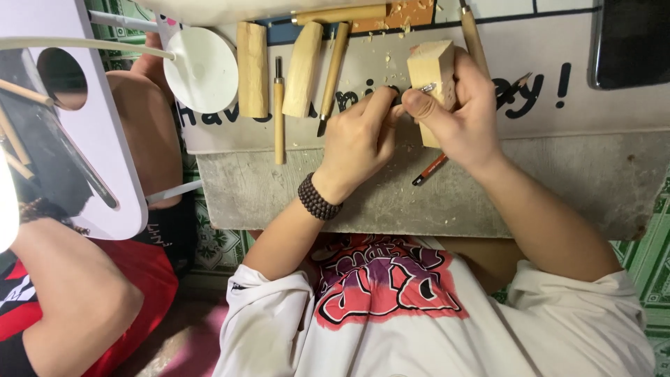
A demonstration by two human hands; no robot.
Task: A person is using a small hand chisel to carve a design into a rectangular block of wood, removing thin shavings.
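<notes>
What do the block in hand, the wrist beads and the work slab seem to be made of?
Block: pale raw wood, unfinished, with visible grain and shavings scattered nearby. Beads on the left wrist: dark brown, slightly glossy, perhaps polished wood or stone; the look leaves it open. Slab: grey, rough and mottled, likely concrete or stone.

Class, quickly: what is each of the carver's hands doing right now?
Left hand: closed on a small carving tool, its tip at the wooden block.
Right hand: closed around the wooden block, holding it up.
</notes>
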